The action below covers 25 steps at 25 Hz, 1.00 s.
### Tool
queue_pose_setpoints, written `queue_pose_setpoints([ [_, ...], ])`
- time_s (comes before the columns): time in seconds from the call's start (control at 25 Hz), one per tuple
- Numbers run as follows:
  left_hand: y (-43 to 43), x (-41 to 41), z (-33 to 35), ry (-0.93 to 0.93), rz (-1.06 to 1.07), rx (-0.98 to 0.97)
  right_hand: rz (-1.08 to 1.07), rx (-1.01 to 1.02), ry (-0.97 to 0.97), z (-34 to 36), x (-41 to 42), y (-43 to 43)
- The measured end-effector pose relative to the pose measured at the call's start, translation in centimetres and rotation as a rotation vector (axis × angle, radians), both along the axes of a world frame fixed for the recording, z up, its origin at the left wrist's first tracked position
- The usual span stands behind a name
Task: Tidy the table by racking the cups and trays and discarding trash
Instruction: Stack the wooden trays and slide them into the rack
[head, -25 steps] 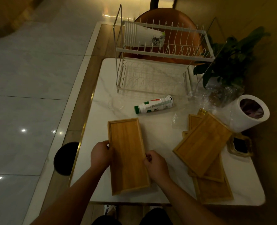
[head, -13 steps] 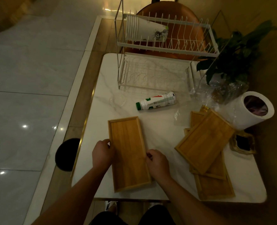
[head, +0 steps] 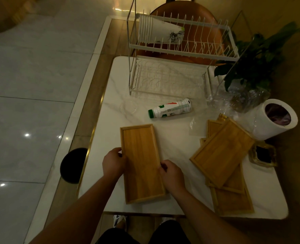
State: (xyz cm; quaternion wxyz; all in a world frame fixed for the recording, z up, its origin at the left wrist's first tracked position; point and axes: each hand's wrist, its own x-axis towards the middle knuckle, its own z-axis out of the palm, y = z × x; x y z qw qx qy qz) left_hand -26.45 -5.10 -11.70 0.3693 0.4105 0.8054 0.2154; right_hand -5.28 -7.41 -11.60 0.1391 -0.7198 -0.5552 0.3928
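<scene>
Wooden tray first: it sits near the front edge of the worktop, long side pointing away from me, and over the last second it has barely budged.

Going left to right, there's a black bin on the floor just off the worktop's left edge. Next is my left hand, fingers curled over the tray's left rim, same grip as a second ago. My right hand is on the opposite long rim, pinching it.

Far as I can tell the tray's still flat, not lifted. So nothing from this grab is racked yet. I read it as the grip settling before the lift.

Further back the bottle lies on its side, trash still to bin. Behind it the rack already holds the stacked cups on its top tier. Right of that, a loose pile of trays waits beside the white bin.
</scene>
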Motion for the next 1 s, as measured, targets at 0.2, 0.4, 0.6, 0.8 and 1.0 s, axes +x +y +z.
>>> queue_pose_setpoints([
  [0.2,-0.2,0.6,0.4,0.121,-0.136,0.003,-0.009,-0.052,0.056,1.3,1.0,-0.1],
  [0.4,-1.2,3.2,0.8,0.554,-0.756,0.236,-0.658,0.244,0.16,5.1,8.7,-3.5],
  [0.6,-2.1,4.4,-1.0,0.616,-0.961,0.105,-0.859,0.036,0.169,5.2,14.4,-3.5],
  [0.8,-1.9,4.6,-0.9,0.593,-0.935,0.079,-0.756,-0.035,-0.1,4.6,16.5,-1.5],
  [1.0,-1.9,4.8,-0.7,0.6,-0.933,0.052,-0.645,-0.063,-0.117,3.7,18.2,-0.6],
])
